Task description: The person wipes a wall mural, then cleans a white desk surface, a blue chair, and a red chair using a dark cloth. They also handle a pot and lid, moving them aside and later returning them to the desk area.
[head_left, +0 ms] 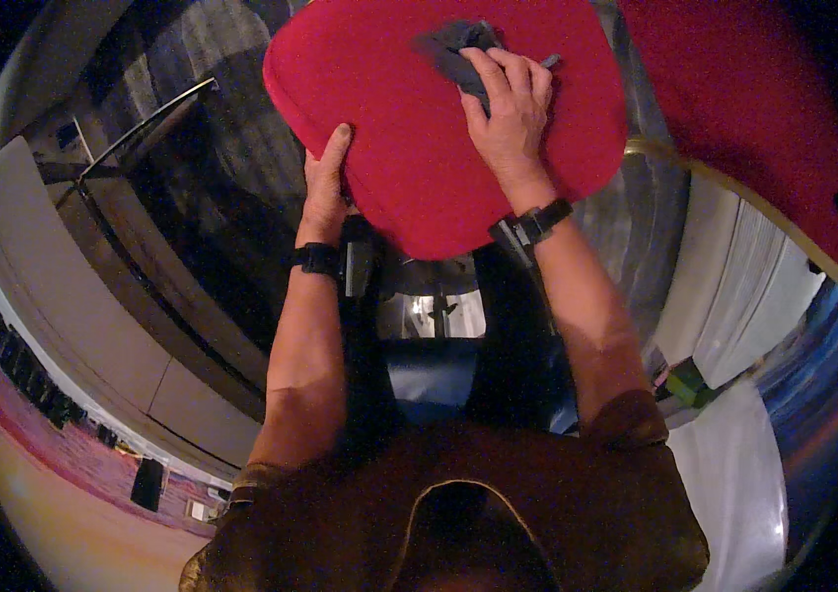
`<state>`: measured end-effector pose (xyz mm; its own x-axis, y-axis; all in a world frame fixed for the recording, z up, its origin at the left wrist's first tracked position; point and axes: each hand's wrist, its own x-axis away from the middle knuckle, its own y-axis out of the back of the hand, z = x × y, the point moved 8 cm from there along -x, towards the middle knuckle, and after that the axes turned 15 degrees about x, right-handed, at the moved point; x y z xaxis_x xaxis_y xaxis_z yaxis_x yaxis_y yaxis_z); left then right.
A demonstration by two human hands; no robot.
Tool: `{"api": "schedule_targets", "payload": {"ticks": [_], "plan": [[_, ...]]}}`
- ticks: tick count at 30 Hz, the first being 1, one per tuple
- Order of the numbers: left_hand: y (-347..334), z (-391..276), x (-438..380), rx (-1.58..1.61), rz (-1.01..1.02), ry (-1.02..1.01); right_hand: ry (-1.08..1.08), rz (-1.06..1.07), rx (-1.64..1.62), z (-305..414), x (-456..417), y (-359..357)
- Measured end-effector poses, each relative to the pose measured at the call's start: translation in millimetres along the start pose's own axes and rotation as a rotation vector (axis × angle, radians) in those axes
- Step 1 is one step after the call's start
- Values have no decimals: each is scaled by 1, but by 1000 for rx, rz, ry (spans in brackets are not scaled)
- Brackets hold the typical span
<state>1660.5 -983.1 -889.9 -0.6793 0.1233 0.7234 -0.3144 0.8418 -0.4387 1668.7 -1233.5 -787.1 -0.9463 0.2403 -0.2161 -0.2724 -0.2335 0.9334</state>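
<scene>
A red fabric chair seat or cushion (396, 140) with rounded corners fills the upper middle of the view. My left hand (325, 177) grips its left edge, the thumb lying on top and the fingers hidden underneath. Bunched under the fingers of my right hand (511, 111) is a dark grey cloth (456, 55), pressed against the upper right part of the red surface. The cloth looks slightly blurred at its left side. Dark bands with small devices sit on both of my wrists.
At the upper right is another red upholstered surface (744, 96), with a gold-coloured frame bar (766, 214) along its lower edge. A beige-grey panel (115, 296) curves along the left. To the right lie a small green object (687, 382) and a glossy pale surface (733, 481).
</scene>
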Motion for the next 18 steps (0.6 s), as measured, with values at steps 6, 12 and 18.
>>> {"api": "schedule_targets", "payload": {"ticks": [6,12,18], "plan": [[6,3,-6,28,78,-47,47,-88,31,8,8,8],[17,15,1,-3,135,-136,58,-136,91,13,31,12],[12,42,29,80,198,-203,88,-166,195,13,81,25]]}}
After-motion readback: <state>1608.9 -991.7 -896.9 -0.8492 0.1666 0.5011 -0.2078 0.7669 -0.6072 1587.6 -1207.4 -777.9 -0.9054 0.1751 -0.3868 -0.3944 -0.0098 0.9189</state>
